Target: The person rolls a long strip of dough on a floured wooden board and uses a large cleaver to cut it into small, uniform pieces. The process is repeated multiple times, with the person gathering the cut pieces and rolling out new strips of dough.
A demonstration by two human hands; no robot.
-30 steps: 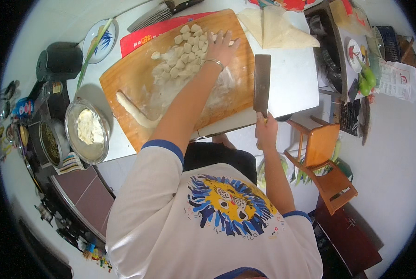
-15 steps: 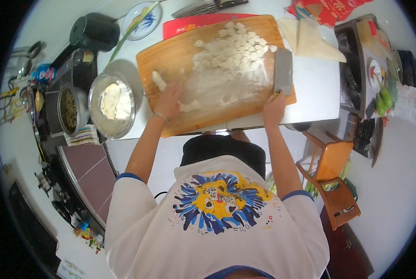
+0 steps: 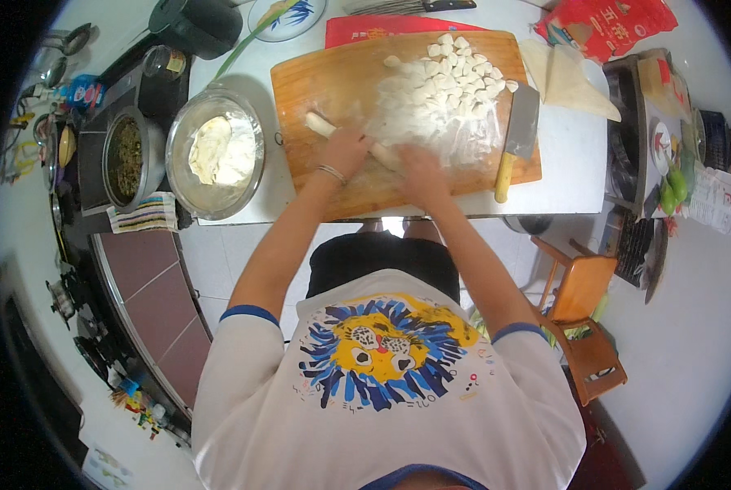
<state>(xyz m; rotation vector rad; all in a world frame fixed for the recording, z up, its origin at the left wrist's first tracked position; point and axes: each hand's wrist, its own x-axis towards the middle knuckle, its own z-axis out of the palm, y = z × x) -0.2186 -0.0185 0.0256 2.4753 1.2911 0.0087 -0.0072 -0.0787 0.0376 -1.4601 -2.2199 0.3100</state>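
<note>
A pale dough rope point(image 3: 384, 156) lies slantwise across the floured wooden board point(image 3: 333, 82). My left hand point(image 3: 347, 153) covers its middle, fingers curled over it, while its left end sticks out past the hand. At the rope's right end is my right hand point(image 3: 421, 173), blurred by motion, so its fingers cannot be made out. Near the board's right edge rests a cleaver point(image 3: 522, 122), its wooden handle pointing toward me and no hand on it. Many small cut dough pieces point(image 3: 462, 77) are heaped at the board's far right among loose flour.
Left of the board stands a glass bowl point(image 3: 255, 155) with dough inside. Farther left are a pot of dark filling point(image 3: 124, 159) and a striped cloth point(image 3: 143, 214). A plate point(image 3: 308, 24) sits at the back; a wooden chair point(image 3: 582, 290) stands at the right.
My right hand has let go of the cleaver and moved left to the dough rope. The cleaver now lies on the board. The view has shifted slightly.
</note>
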